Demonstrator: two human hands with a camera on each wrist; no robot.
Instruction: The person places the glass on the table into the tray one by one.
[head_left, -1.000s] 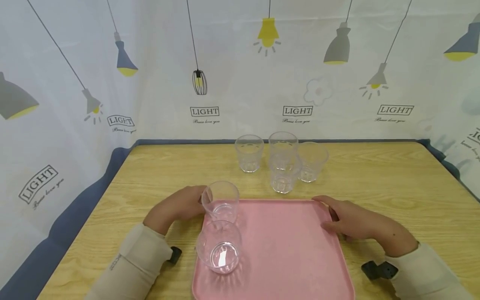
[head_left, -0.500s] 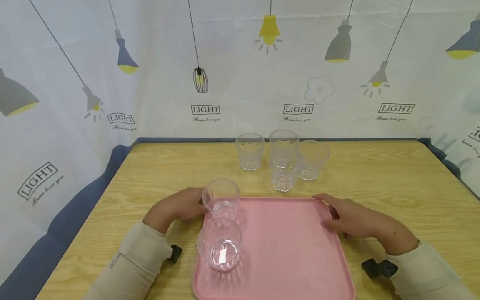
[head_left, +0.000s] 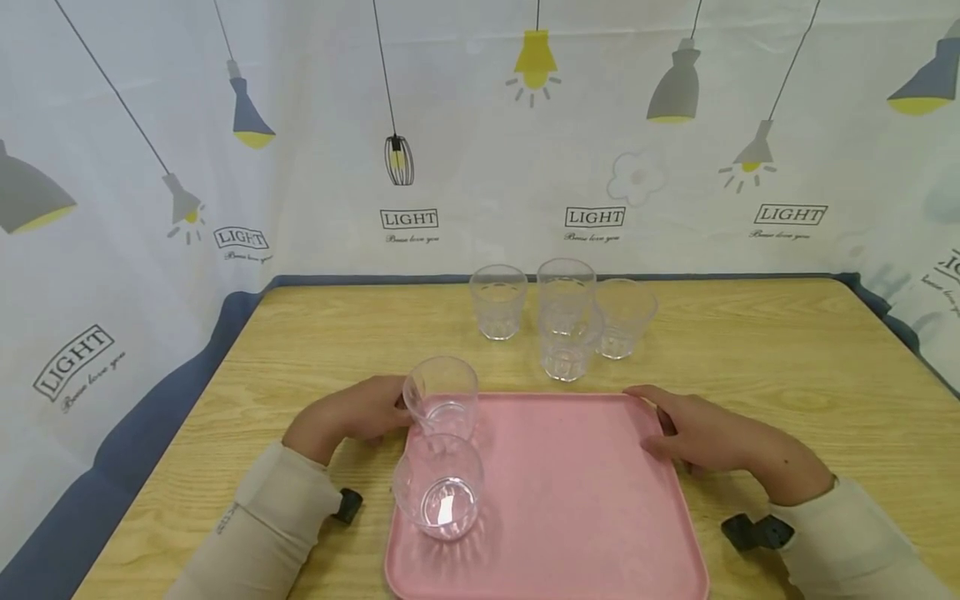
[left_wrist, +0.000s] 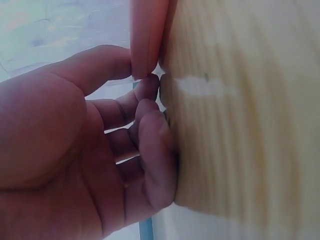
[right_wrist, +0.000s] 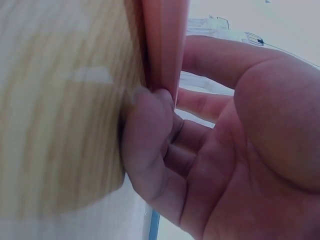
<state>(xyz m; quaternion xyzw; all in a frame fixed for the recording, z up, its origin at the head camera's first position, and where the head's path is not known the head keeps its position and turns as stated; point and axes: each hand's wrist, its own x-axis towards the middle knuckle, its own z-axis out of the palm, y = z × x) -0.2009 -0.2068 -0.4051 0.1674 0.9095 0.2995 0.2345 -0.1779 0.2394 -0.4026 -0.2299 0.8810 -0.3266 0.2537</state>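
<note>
A pink rectangular tray (head_left: 577, 492) lies on the wooden table, bearing two clear tumblers along its left side. The farther tumbler (head_left: 442, 396) is at the back left corner, and the nearer tumbler (head_left: 441, 500) stands just in front. My left hand (head_left: 363, 408) grips the tray's left rim near that corner; in the left wrist view its thumb presses the tray edge (left_wrist: 146, 37) while the other fingers curl low against the table. At the back right corner my right hand (head_left: 705, 433) pinches the rim, its fingertips (right_wrist: 160, 100) tucked at the underside.
Beyond the tray, several more clear tumblers stand upright in a cluster: one at the left (head_left: 498, 304), one at the right (head_left: 626, 321), others between them overlapping in view. A white curtain (head_left: 480, 108) printed with lamps hangs behind the wooden table (head_left: 337, 333).
</note>
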